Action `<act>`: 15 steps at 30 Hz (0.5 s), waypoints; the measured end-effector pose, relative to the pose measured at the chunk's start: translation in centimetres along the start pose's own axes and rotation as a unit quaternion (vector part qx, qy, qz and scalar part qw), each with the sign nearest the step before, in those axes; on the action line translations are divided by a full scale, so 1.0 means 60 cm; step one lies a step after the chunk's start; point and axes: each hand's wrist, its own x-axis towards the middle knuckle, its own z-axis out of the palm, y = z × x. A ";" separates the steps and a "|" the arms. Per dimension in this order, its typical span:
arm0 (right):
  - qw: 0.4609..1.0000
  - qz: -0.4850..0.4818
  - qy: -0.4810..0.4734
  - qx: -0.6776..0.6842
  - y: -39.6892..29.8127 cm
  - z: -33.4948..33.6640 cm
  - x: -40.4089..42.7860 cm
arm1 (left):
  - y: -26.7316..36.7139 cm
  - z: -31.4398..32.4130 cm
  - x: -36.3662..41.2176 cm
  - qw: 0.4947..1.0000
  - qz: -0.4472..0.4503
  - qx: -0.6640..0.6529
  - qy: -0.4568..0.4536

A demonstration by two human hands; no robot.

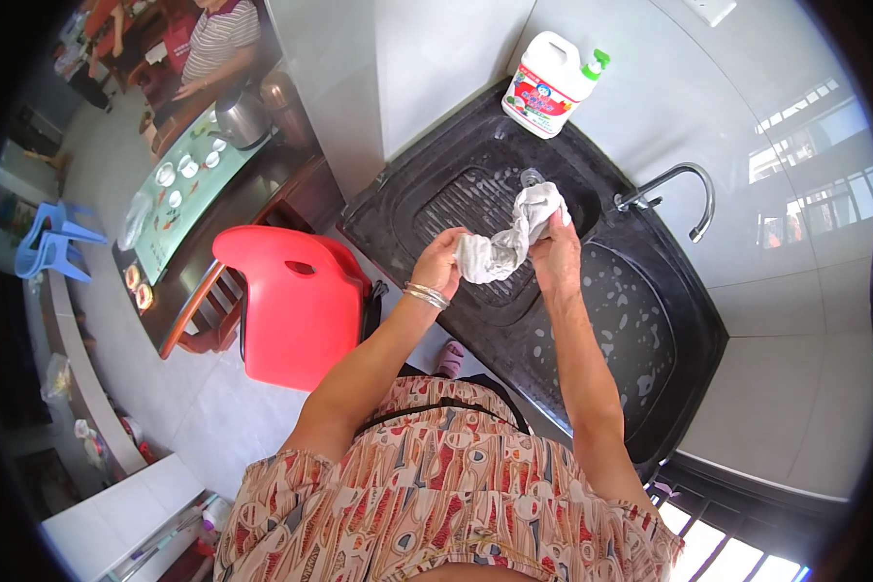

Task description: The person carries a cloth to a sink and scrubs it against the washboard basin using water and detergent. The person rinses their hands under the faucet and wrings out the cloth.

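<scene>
A bunched, twisted white cloth (505,244) is stretched between my two hands, above the ridged washboard (465,211) of a black laundry sink (400,182). My left hand (440,265), with silver bangles at the wrist, grips the cloth's lower left end. Its upper right end is in my right hand (559,251), whose fingers are partly hidden by the cloth. Below and right of the cloth, the sink's basin (611,327) holds water with patches of foam. A round metal drain (531,177) lies just behind the cloth.
A white detergent jug (545,87) with a green pump stands on the sink's back corner. The chrome faucet (669,178) arches at the right. Left of the sink are a red plastic chair (298,313) and a tea table (153,240) with cups and kettle. A person (222,44) sits beyond it.
</scene>
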 end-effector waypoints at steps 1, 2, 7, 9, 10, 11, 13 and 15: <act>1.000 -0.005 0.004 0.001 -0.010 -0.005 0.005 | 0.003 -0.002 0.004 1.000 -0.004 0.001 -0.005; 0.999 -0.035 0.004 -0.031 -0.022 -0.013 0.015 | 0.005 -0.005 0.011 1.000 0.002 -0.016 -0.004; 0.998 -0.063 -0.002 -0.001 -0.063 0.017 0.040 | 0.029 0.004 0.030 0.983 0.012 0.180 0.043; 0.998 -0.052 -0.028 0.012 -0.068 0.058 0.045 | 0.032 -0.001 0.040 0.941 0.107 0.319 -0.027; 0.997 -0.038 -0.061 0.024 -0.064 0.078 0.042 | 0.037 0.023 0.035 0.948 0.107 0.295 -0.051; 0.994 -0.022 -0.101 0.035 -0.058 0.099 0.038 | 0.042 0.059 0.023 0.953 0.116 0.271 -0.074; 0.993 0.005 -0.117 -0.003 -0.048 0.123 0.005 | 0.060 0.096 -0.008 0.942 0.012 0.320 -0.097; 0.989 -0.035 -0.137 -0.043 -0.058 0.121 -0.015 | 0.013 0.082 0.020 0.879 0.170 0.437 -0.085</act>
